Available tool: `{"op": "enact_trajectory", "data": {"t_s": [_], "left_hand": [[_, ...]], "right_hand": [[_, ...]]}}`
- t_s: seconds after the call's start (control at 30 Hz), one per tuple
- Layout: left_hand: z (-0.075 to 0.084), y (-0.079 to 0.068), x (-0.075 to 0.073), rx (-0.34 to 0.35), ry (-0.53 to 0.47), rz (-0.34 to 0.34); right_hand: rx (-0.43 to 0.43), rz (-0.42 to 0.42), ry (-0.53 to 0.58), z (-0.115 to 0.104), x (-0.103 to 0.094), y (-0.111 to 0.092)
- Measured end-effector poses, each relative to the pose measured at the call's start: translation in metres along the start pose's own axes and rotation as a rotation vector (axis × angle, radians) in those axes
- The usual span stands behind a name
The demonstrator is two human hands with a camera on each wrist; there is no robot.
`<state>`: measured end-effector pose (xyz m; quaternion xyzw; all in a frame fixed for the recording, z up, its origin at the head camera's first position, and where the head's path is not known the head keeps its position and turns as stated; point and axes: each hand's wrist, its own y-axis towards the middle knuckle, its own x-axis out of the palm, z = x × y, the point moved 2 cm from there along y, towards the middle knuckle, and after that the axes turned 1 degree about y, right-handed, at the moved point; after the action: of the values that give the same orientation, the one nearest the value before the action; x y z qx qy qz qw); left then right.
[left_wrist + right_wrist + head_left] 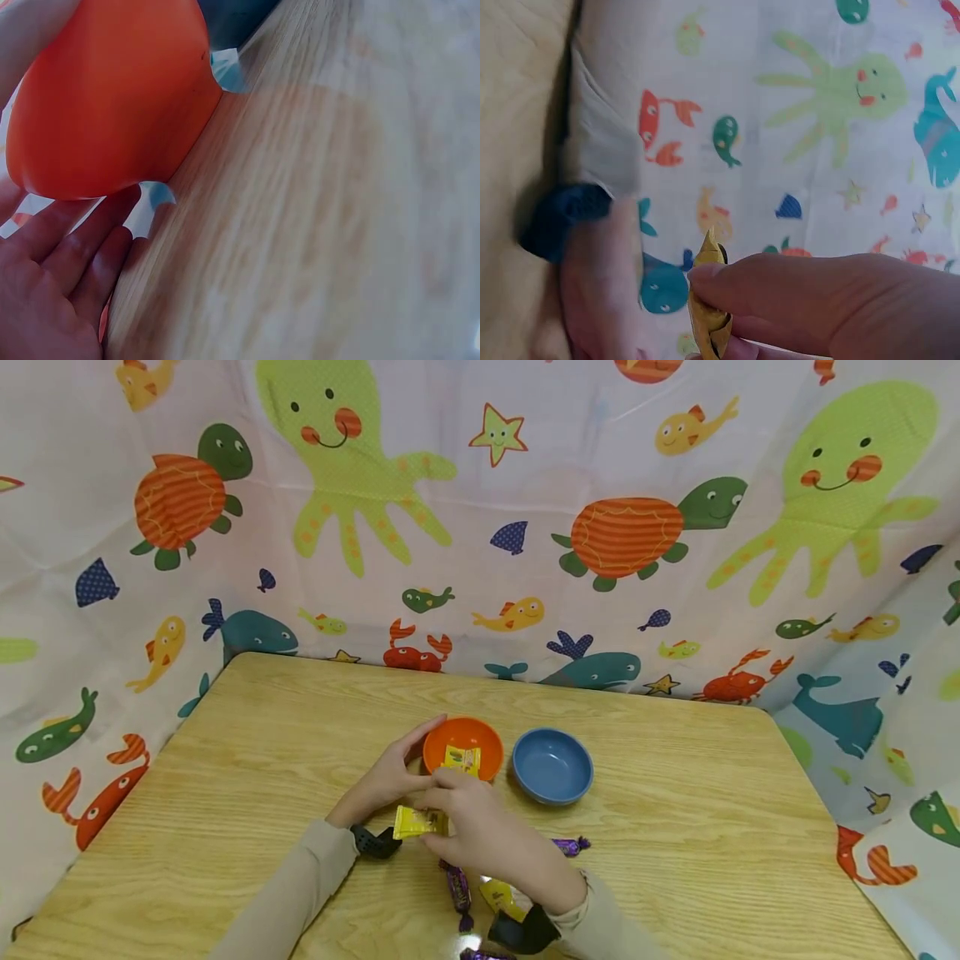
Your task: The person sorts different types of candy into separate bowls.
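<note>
My left hand holds the orange bowl at its left side, thumb and fingers spread round the wall. In the left wrist view, the fingers lie against the outside of that bowl. Inside it sits a yellow-wrapped candy. Just in front of the bowl, above the table, my right hand pinches another yellow-wrapped candy. The right wrist view shows the wrapper between thumb and fingers.
A blue bowl stands to the right of the orange one. Under and around my right forearm lie several purple-wrapped candies and a yellow wrapper. A patterned curtain hangs behind the wooden table.
</note>
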<state>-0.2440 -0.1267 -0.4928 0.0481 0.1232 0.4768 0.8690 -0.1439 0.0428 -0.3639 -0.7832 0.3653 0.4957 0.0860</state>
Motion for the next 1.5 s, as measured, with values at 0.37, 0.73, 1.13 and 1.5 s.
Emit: {"op": "enact_trajectory", "data": {"t_s": [0.37, 0.73, 1.13, 1.5], "left_hand": [[0.003, 0.0, 0.0, -0.05, 0.063, 0.026], [0.029, -0.004, 0.007, -0.091, 0.03, 0.039], [0.029, -0.004, 0.007, -0.089, 0.041, 0.037], [0.029, -0.003, 0.008, -0.091, 0.026, 0.04]], "right_hand": [[0.122, 0.143, 0.101, 0.034, -0.034, 0.018], [0.204, 0.218, 0.103, 0.091, -0.009, 0.028], [0.21, 0.207, -0.133, 0.111, 0.019, 0.029], [0.212, 0.169, -0.186, 0.109, 0.02, 0.03]]}}
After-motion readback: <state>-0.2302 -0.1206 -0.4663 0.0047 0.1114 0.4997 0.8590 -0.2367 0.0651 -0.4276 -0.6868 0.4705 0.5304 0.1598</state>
